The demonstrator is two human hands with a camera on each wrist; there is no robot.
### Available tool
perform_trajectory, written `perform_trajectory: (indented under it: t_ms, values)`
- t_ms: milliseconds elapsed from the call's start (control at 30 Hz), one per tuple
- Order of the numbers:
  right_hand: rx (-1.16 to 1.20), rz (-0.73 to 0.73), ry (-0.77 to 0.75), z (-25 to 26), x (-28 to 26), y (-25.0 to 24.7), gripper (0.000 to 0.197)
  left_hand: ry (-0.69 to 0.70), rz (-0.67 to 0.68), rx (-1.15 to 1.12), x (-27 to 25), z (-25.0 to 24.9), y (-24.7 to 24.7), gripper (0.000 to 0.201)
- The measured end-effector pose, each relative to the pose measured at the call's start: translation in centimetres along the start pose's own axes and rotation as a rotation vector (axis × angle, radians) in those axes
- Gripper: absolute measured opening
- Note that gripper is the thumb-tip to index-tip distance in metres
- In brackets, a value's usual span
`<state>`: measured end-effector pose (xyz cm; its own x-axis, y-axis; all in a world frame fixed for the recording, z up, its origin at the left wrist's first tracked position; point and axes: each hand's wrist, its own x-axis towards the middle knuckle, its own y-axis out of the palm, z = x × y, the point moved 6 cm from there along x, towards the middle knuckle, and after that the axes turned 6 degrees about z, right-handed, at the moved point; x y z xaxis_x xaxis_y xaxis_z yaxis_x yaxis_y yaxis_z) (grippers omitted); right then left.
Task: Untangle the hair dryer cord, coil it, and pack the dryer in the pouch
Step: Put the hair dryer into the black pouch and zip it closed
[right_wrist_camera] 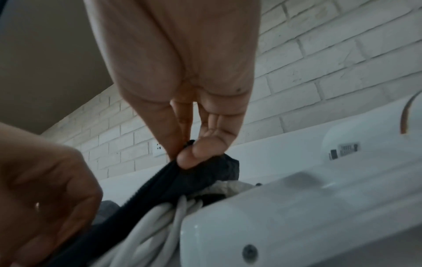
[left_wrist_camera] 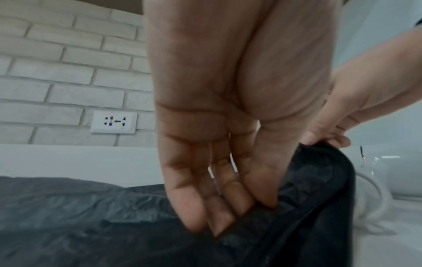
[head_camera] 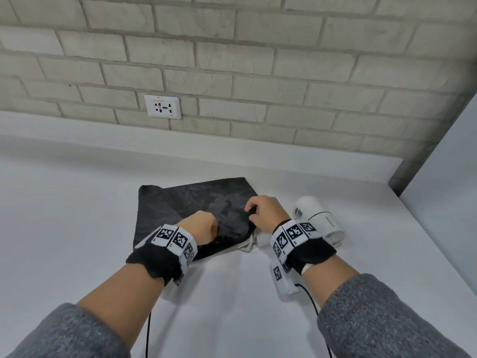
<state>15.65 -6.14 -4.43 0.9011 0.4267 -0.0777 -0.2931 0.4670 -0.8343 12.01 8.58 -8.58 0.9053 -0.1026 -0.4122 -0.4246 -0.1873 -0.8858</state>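
A black fabric pouch [head_camera: 185, 205] lies flat on the white counter, its mouth toward me on the right. My left hand [head_camera: 204, 227] pinches the near edge of the pouch mouth [left_wrist_camera: 262, 207] between thumb and fingers. My right hand [head_camera: 260, 208] pinches the far edge of the pouch mouth [right_wrist_camera: 189, 155] and lifts it. The white hair dryer [head_camera: 320, 218] lies on its side just right of the pouch. Its white coiled cord [head_camera: 247, 245] sits at the pouch mouth, beside the dryer's handle [right_wrist_camera: 274, 216].
A white wall socket [head_camera: 162, 106] is set low in the brick wall behind the counter [head_camera: 77, 202]. A white side panel [head_camera: 444, 177] bounds the counter on the right. Thin black cables [head_camera: 148, 332] hang from my wrist cameras.
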Motion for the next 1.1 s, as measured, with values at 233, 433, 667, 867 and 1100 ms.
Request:
perform_trajectory:
  t_ms: [233, 433, 667, 867, 1100]
  values:
    - [0.050, -0.083, 0.009, -2.1, -0.7, -2.3, 0.022, 0.080, -0.393, -0.405, -1.3, 1.4, -3.4, 0.021]
    - [0.100, -0.201, 0.028, -1.4, -0.6, -4.0, 0.041, 0.379, -0.394, -0.467, -3.1, -2.1, -3.2, 0.045]
    - [0.215, -0.293, 0.047, -1.4, 0.2, -6.6, 0.025, -0.092, -0.191, -0.034, -2.1, 2.9, -0.9, 0.043]
    - [0.252, -0.175, 0.083, -3.1, 0.8, -6.1, 0.026, -0.194, -0.517, -0.379, -4.7, 7.8, -4.2, 0.048]
    - [-0.203, 0.222, -0.201, -0.6, -1.7, -0.6, 0.065, -0.390, -0.715, -0.957, -5.6, 13.1, -5.9, 0.053]
